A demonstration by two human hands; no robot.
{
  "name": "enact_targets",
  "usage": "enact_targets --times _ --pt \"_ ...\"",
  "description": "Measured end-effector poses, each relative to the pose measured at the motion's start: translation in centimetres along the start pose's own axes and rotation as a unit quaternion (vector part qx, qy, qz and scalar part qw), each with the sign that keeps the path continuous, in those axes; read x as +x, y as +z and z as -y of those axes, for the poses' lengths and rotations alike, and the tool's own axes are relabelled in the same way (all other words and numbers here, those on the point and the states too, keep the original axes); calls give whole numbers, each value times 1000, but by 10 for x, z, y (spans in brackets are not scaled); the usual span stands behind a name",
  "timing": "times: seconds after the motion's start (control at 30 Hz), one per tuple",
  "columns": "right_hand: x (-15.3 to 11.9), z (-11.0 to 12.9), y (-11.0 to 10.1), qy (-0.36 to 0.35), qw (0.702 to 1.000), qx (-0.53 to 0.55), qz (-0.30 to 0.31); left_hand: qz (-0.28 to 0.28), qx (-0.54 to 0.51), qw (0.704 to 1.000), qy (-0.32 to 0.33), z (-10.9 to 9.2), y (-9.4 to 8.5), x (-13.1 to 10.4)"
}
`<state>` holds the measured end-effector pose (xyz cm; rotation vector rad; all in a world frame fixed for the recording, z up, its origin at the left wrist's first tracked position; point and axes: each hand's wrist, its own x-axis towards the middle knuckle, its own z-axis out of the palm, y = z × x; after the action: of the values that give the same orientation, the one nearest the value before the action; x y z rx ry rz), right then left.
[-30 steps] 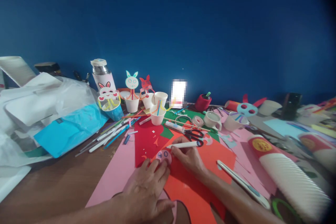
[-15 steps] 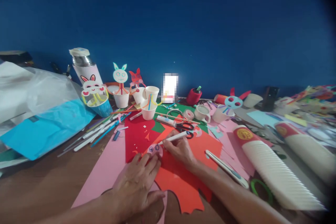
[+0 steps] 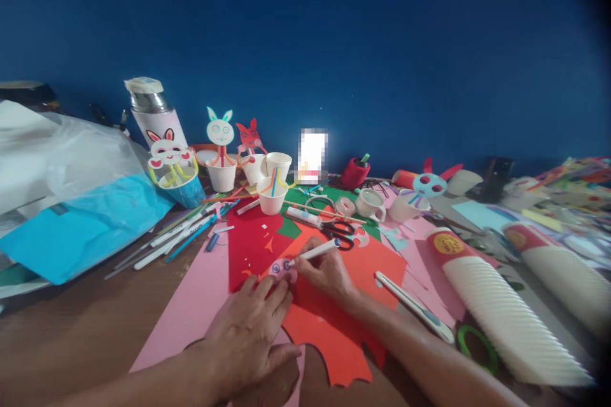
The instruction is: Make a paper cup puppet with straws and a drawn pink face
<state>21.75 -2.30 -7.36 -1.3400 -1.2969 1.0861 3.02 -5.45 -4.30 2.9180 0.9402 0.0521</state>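
Pink paper cutout (image 3: pixel 281 272), one: placed centrally, where orange sheet (image 3: pixel 329 343) meets red sheet (image 3: pixel 243 254); near part hidden under fingertips; marked with two dark rings, side by side.

Left hand (image 3: pixel 252 324), bare: laid flat, fingers outstretched, tips resting on the near part of the cutout; nothing gripped.

Right hand (image 3: pixel 329 273), bare: curled round white pen (image 3: pixel 315 251), pinched close to the point; point at the right ring, blue-tinted end slanting up to the right. Too small to tell whether touching the paper.

Handling notes, by judgement: Keep left fingertips firm, yet clear of the pen's path. Rest the right hand low for steadiness. Draw slowly, with light pressure, for an even line. Avoid dragging fingers over fresh ink; probably prone to smudging, and so small a piece prone to turning.

Surroundings, on worktop (image 3: pixel 95 331): scissors (image 3: pixel 341 229), beyond the right hand; white tube (image 3: pixel 304 217), just left of the scissors; pens (image 3: pixel 181 235), left of the red sheet; pink sheet (image 3: pixel 191 305), beneath the left hand; white cutter (image 3: pixel 415 308), apparently, right of the right forearm; cup stack (image 3: pixel 515 324), farther right, lying on its side.
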Motion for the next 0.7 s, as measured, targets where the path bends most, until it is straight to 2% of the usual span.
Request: enact_targets --times 0.37,0.7 --pt "3 -9 -4 -59 995 -79 16 -8 -6 1000 4 0 -3 0" --pt "3 -8 -4 -66 994 -87 13 -6 -7 1000 6 0 0 0"
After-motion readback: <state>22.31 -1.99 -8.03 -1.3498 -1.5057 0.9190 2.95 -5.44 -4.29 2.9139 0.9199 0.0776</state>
